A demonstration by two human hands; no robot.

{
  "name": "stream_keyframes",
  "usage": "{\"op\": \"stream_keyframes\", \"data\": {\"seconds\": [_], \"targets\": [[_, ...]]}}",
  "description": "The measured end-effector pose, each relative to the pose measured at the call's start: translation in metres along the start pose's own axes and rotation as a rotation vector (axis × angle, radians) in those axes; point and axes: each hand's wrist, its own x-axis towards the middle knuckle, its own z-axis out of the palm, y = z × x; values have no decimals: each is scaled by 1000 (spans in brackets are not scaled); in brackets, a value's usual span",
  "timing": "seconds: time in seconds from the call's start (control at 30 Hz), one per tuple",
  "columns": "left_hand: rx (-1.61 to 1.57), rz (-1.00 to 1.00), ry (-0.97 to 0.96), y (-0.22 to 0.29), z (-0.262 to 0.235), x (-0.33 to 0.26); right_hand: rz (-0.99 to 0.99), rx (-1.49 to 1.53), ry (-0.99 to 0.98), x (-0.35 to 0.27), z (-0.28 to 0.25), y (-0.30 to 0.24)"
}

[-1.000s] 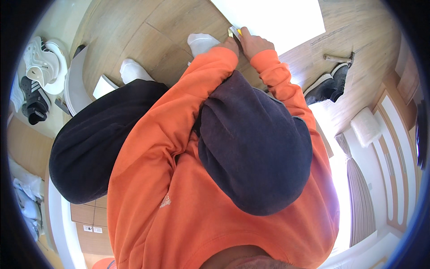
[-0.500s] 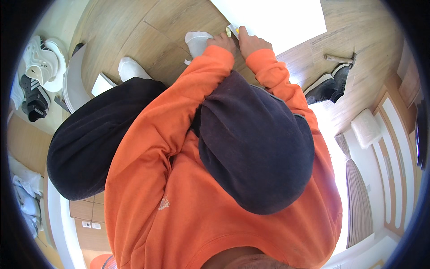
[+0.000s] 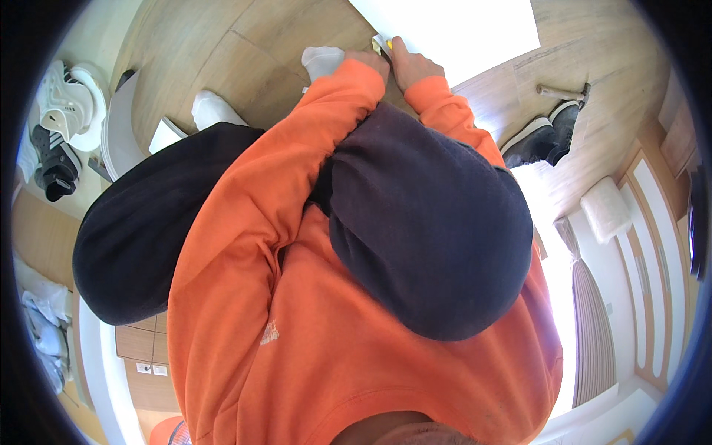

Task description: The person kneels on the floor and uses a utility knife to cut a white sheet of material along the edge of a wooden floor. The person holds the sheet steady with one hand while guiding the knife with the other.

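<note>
Closest to the camera, an orange sweatshirt (image 3: 297, 356) fills the lower view, with two knees in dark trousers (image 3: 423, 230) drawn up in front of it. Past the knees, both orange sleeves reach out to the wooden floor (image 3: 222, 59). The left hand (image 3: 368, 61) and the right hand (image 3: 413, 68) sit close together, just beside each other, at the near edge of a bright white sheet (image 3: 460, 30) lying on the floor. Between them shows a small yellowish thing (image 3: 383, 46), possibly pinched by the fingers, though it is too small to tell what it is. Two white socks (image 3: 323, 61) rest on the floor just left of the hands. Farther right lies a pair of dark shoes (image 3: 541, 137), with a hammer (image 3: 564, 93) beyond them.
</note>
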Motion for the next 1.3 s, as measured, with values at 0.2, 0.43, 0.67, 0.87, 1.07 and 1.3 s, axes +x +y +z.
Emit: {"op": "stream_keyframes", "data": {"seconds": [0.2, 0.43, 0.67, 0.87, 1.07, 1.3], "targets": [[-40, 77, 86, -3, 17, 5, 1, -64, 6, -2, -8, -10], [62, 73, -74, -1, -4, 4, 47, -67, 0, -17, -9, -3], [64, 132, -82, -7, -1, 14, 13, -68, 31, -19, -11, -2], [-29, 81, 27, -8, 10, 23, -58, -106, 5, -9, -18, -6], [-61, 43, 53, -3, 5, 22, -17, -86, 10, -9, -11, 4], [-35, 44, -31, -5, 1, 26, 4, -92, -30, -11, -15, -1]]}}
